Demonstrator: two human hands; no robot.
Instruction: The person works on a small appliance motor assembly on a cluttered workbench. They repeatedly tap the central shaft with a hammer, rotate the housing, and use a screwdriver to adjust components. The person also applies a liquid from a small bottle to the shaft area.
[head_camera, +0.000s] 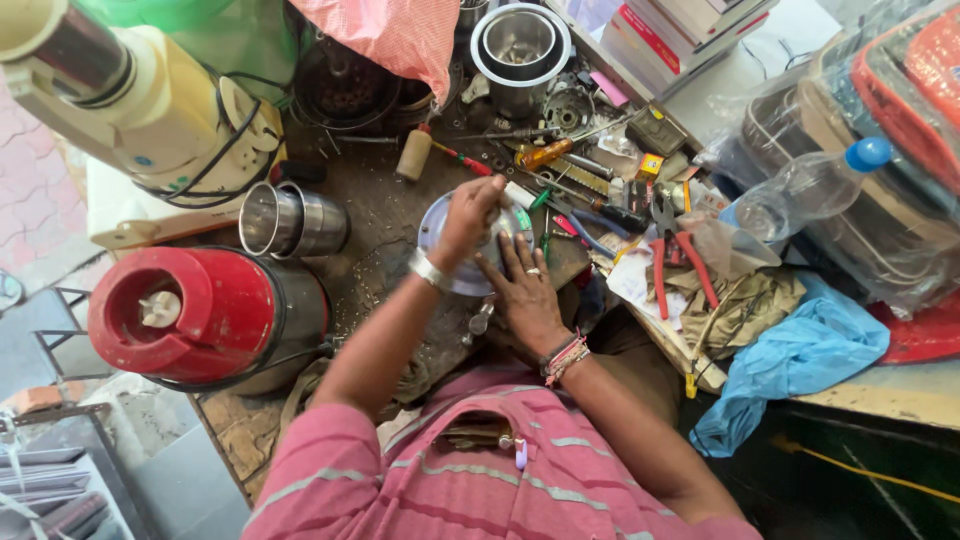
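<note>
item: round metal disc (452, 262), near the worktop's front edge, directly under both your hands. left hand (468, 213) fisted above its middle, apparently gripping a small tool, unclear. right hand (524, 290) flat, fingers spread, pressing its right rim

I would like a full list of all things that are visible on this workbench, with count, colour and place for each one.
round metal disc: one, silver-grey, bench centre, under both hands
red mixer base: one, red and steel, left front
cream mixer base: one, cream, upper left, lying tilted
steel jars: two nested, silver, between the two mixers
steel jar: one, silver, top centre
pliers: one, red handles, right of the hands
screwdrivers and small tools: many, mixed colours, upper centre
plastic bottle: one, clear with blue cap, right
blue cloth: one, blue, right front
left hand: one, closed over the disc
right hand: one, flat, fingers touching the disc
</note>
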